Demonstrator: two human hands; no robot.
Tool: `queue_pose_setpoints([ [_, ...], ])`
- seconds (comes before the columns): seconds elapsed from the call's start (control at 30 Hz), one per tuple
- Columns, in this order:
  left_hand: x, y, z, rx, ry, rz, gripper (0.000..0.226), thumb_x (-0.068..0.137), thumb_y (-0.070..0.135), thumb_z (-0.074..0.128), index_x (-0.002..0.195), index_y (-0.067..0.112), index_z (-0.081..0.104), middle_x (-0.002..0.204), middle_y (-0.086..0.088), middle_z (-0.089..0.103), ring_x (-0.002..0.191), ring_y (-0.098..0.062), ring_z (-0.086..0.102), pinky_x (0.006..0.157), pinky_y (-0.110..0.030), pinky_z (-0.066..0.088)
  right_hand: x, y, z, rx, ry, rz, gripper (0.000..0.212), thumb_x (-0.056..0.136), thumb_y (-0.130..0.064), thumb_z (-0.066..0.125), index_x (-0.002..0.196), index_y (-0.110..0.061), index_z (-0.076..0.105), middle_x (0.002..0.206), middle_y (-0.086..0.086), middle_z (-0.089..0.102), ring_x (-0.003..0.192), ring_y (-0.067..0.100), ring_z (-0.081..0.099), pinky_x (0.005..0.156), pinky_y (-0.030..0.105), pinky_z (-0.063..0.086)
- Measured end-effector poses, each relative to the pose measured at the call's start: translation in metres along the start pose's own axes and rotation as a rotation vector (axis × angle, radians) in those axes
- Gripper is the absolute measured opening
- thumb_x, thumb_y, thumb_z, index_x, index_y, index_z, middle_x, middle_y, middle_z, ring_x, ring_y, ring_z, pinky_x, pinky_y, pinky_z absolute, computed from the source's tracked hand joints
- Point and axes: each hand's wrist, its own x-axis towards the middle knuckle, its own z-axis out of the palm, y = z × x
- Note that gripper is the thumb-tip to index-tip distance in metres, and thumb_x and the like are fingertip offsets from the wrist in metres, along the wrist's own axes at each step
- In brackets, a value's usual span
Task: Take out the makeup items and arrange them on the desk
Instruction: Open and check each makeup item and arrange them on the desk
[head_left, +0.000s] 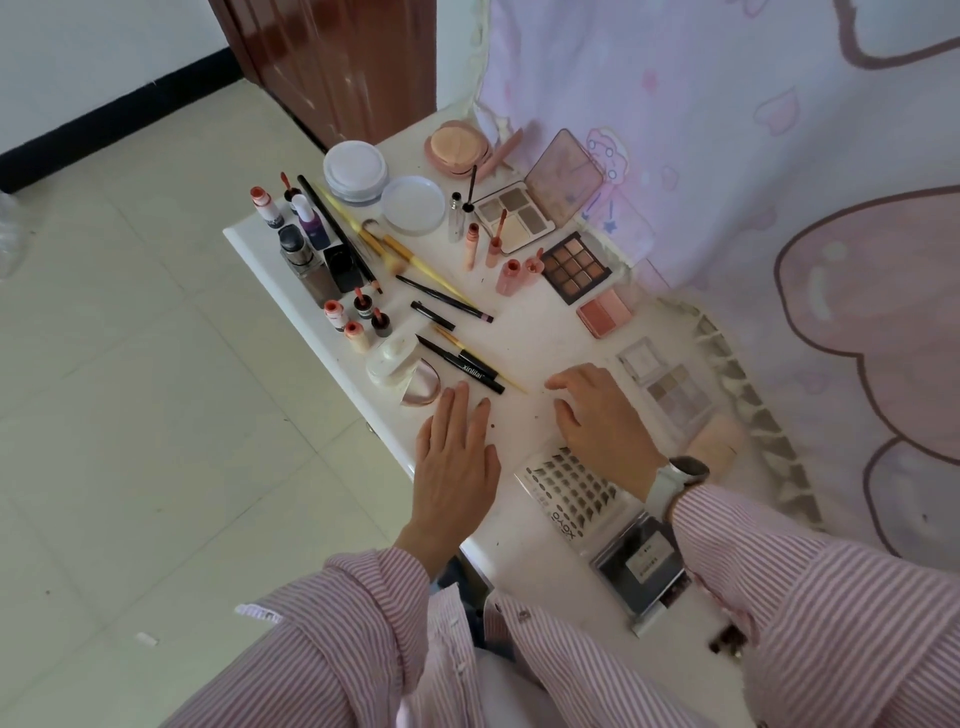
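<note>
I see both hands low over the white desk. My left hand lies flat, fingers straight, its grip slack and holding nothing, fingertips just short of the black xinlilai pen. My right hand rests beside it with fingers loosely bent on the desk, grip also holding nothing; a white watch sits on that wrist.

Taking the dark nine-pan eyeshadow palette as my landmark: I count four open palettes in all, this one, a mirrored four-pan palette beyond it, a pink blush duo just nearer me, and a pale clear-lidded palette nearer still, beside my right hand. Beyond the landmark, at the far edge, sits one peach powder compact, and far-left of it two round white jars. Left of the landmark stand several small pink lip-gloss tubes with their caps off; I cannot count them surely. Further left lie yellow-handled brushes and black pencils, crossing one another. At the desk's left edge a cluster of small bottles stands upright, contents unreadable.

Nearest me, one tray of false lashes holds rows of dark clusters, partly covered by my right wrist, and a dark boxed item is cut off by my striped sleeve
</note>
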Motion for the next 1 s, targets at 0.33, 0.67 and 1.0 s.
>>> queue_pose_setpoints([
  [0.33,-0.020,-0.012,-0.005,-0.009,-0.054,0.079,0.043,0.090,0.014,0.052,0.133,0.010,0.047,0.146,-0.014,0.034,0.139,-0.031,0.025,0.113,-0.041,0.016,-0.069,0.015,0.038,-0.368,-0.277,0.242,0.092,0.071,-0.080,0.035,0.137,-0.046,-0.018,0.148,-0.004,-0.031,0.134,0.029,-0.031,0.102,0.067,-0.009],
  [0.67,-0.014,-0.001,-0.017,-0.353,-0.053,-0.131,0.027,0.091,0.007,0.050,0.114,0.007,0.063,0.139,-0.009,0.045,0.138,-0.022,0.027,0.113,-0.033,0.015,-0.059,-0.011,0.037,-0.248,-0.293,0.288,0.077,0.076,-0.045,0.051,0.138,-0.039,0.006,0.150,0.009,-0.024,0.133,0.045,-0.026,0.103,0.070,-0.004],
  [1.0,0.021,0.043,-0.046,-1.395,-0.611,-0.579,0.035,0.097,0.032,0.043,0.105,0.005,0.063,0.088,-0.010,0.071,0.080,-0.024,0.069,0.070,-0.032,0.055,-0.079,-0.012,-0.010,0.101,0.002,0.209,0.061,0.084,-0.041,0.056,0.136,-0.023,0.029,0.138,0.000,0.038,0.125,0.017,0.037,0.105,0.037,0.037],
])
